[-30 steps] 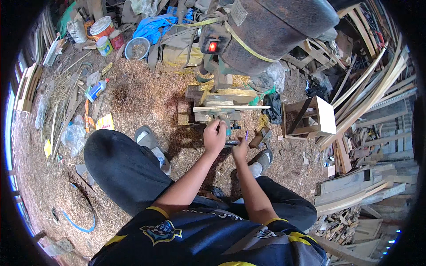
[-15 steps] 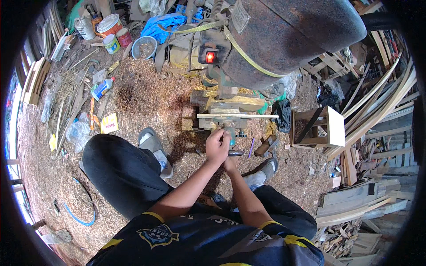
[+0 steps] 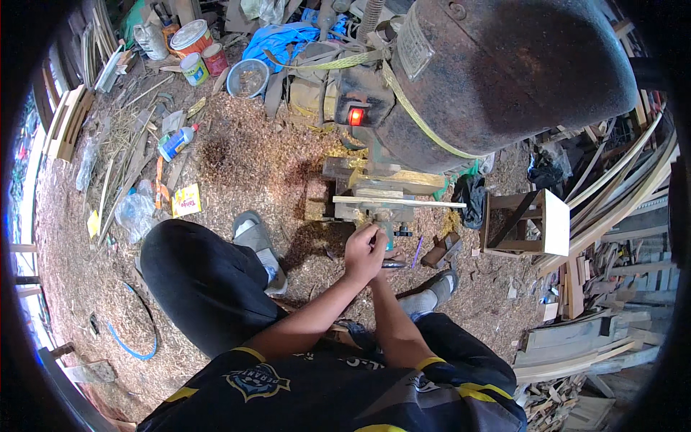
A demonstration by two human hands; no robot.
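Observation:
My left hand (image 3: 363,255) is closed at the near end of a vise-like wooden and metal fixture (image 3: 396,214); what its fingers grip is hidden. Just below it, mostly covered by the left hand, my right hand (image 3: 378,276) is closed round a short dark handle (image 3: 393,264). A long thin wood strip (image 3: 410,202) lies crosswise on the fixture, beyond both hands. Above this hangs the rusty head of a large machine (image 3: 504,79), resembling a drill press, with a red-lit switch (image 3: 356,116).
Wood shavings cover the floor (image 3: 216,288). An open wooden box frame (image 3: 554,223) stands to the right, near stacked curved boards (image 3: 626,205). Cans (image 3: 193,70), a blue-rimmed basin (image 3: 247,78) and a blue-and-white bottle (image 3: 177,142) sit at far left. My slippered feet flank the fixture.
The whole view has shifted, so everything appears a little lower and to the right. Both hands remain at the fixture's near end, and more fingers show beside the dark handle.

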